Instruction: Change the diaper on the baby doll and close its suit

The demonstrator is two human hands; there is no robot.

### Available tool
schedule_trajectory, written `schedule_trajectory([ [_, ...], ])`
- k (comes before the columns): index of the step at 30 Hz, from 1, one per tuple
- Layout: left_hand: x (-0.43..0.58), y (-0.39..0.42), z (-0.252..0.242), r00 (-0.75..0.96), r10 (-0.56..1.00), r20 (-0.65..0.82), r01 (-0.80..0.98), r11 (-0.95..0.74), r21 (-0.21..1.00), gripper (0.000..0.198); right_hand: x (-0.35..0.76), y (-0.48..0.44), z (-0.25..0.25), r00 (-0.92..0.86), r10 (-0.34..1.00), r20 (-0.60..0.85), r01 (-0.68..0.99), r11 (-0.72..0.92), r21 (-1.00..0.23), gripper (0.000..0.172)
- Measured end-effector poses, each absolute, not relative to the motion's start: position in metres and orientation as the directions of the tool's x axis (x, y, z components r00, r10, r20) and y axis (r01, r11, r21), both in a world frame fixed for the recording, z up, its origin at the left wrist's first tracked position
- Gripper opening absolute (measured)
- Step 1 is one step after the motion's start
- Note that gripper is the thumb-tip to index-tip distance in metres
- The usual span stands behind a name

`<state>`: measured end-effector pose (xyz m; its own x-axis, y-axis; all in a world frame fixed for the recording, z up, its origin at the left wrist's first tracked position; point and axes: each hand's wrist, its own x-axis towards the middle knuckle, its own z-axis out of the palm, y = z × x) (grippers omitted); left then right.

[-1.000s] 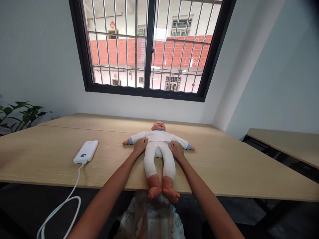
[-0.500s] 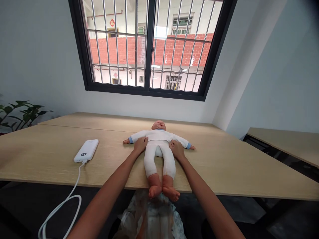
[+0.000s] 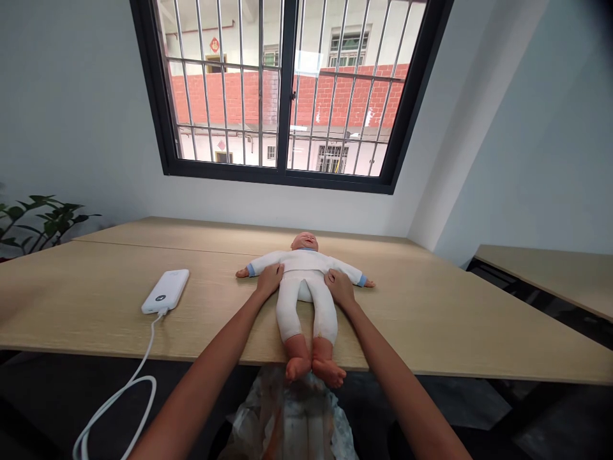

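Observation:
A baby doll (image 3: pixel 304 294) in a white long-sleeved suit with blue cuffs lies on its back on the light wood table (image 3: pixel 96 319). Its bare feet jut over the front edge. My left hand (image 3: pixel 269 280) grips the left side of its waist, as I see it. My right hand (image 3: pixel 340 287) holds the opposite hip, fingers on the white cloth. Both forearms reach in from the bottom of the view.
A white power bank (image 3: pixel 165 291) lies left of the doll, its white cable (image 3: pixel 115 399) trailing over the table edge. Below the edge sits a translucent plastic bag (image 3: pixel 287 421). A potted plant (image 3: pixel 43 220) stands far left, and another table (image 3: pixel 541 275) stands right.
The view has shifted slightly. My hands and the doll stay in about the same place.

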<state>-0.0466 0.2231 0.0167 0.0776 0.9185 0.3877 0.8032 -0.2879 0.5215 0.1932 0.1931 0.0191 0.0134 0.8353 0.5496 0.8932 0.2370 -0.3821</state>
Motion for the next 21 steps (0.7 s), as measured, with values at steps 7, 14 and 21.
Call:
schedule_trajectory([
  [7, -0.0466, 0.2236, 0.0167, 0.088, 0.918, 0.387, 0.797, -0.298, 0.526, 0.044, 0.1929, 0.1919, 0.0191, 0.015, 0.833, 0.553, 0.89, 0.241, -0.387, 0.03],
  [14, -0.0468, 0.2217, 0.018, 0.071, 0.921, 0.382, 0.8, -0.282, 0.53, 0.044, 0.193, 0.1931, 0.0189, 0.01, 0.832, 0.554, 0.896, 0.238, -0.374, 0.029],
  [21, -0.0466, 0.2214, 0.0176, 0.068, 0.919, 0.388, 0.796, -0.285, 0.534, 0.044, 0.1945, 0.1945, 0.0178, 0.005, 0.833, 0.554, 0.89, 0.249, -0.382, 0.029],
])
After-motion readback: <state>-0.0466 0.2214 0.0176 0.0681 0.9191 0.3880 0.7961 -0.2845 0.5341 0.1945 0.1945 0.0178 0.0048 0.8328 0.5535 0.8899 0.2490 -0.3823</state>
